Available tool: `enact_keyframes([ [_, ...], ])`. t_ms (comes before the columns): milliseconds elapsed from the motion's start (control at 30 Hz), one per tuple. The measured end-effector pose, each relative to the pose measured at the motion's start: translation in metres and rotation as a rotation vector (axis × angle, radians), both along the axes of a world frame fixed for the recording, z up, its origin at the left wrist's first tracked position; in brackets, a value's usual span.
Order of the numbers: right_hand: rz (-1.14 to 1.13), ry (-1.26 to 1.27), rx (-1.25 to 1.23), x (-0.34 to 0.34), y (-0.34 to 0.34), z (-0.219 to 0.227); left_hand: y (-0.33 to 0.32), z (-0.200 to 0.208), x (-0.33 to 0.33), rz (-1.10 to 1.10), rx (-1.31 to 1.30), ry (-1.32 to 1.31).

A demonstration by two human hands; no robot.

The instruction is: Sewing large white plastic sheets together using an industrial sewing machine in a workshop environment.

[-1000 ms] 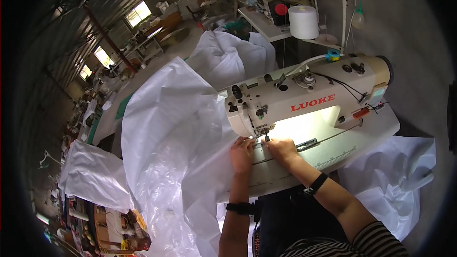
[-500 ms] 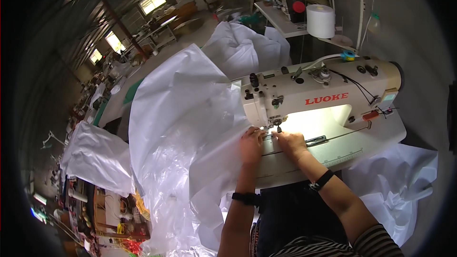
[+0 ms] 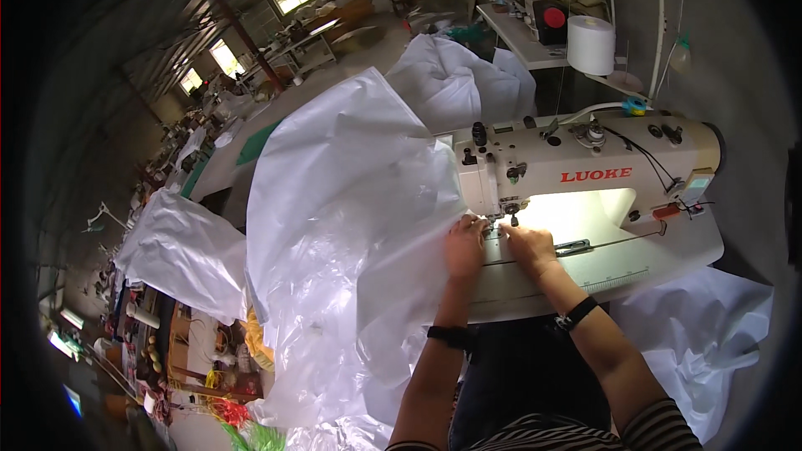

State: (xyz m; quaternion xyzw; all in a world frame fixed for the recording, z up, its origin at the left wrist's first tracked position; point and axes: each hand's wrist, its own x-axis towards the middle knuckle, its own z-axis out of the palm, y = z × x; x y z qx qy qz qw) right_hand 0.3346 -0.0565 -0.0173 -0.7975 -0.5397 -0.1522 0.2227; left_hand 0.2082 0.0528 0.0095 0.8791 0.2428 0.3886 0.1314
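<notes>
Apparently thin and slick: white sheeting point(image 3: 334, 192) spreading left of the left hand point(image 3: 466, 249)

Sheeting is draping wide to that hand's left and spilling nearer the body, alongside the left forearm. Its right-hand border is reaching the left fingers.

Left hand: fingers bending inward, little gap showing, sheeting lying against the outer side. Whether a fold is being pinched, cannot tell. Right hand point(image 3: 530, 250): curling just beside the left, thumb and forefinger sitting close together; fingertips showing too small to tell what, if anything, they are gripping.

Handling, by judgement: material is looking light and soft, glossy, readily creasing. Bulk is probably dragging more than weight. Best hold: flat fingertips along the border nearest the left hand, a loose palm supporting the drape; a hasty pinch risks slipping or wrinkling.

Outward: sewing machine point(image 3: 576, 159) is standing just beyond both hands, its lamp-lit opening glowing beyond the right one. Machine bed point(image 3: 526, 284) is running beneath them and off to the right. White thread cone point(image 3: 591, 46) is standing well beyond the right hand. Bunched white material point(image 3: 459, 79) is lying beyond the left hand, past the machine. Another white sheet point(image 3: 702, 342) is hanging right of the right forearm. Well left of the left hand, a white panel point(image 3: 180, 255) is draping.
</notes>
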Motion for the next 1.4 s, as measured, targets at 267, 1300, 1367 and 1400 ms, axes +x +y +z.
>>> enact_keyframes([
  [267, 0.297, 0.184, 0.104, -0.037, -0.075, 0.041, 0.001, -0.027, -0.035, 0.005, 0.151, 0.079],
  [1300, -0.291, 0.210, 0.890, 0.296, -0.272, 0.392, -0.061, -0.004, -0.055, 0.104, 0.091, 0.099],
  [1367, -0.285, 0.176, 0.913, 0.318, -0.260, 0.406, -0.056, -0.007, -0.056, 0.124, 0.140, 0.107],
  [1400, -0.271, 0.150, 0.937, 0.329, -0.250, 0.413, -0.054, -0.009, -0.059, 0.136, 0.153, 0.051],
])
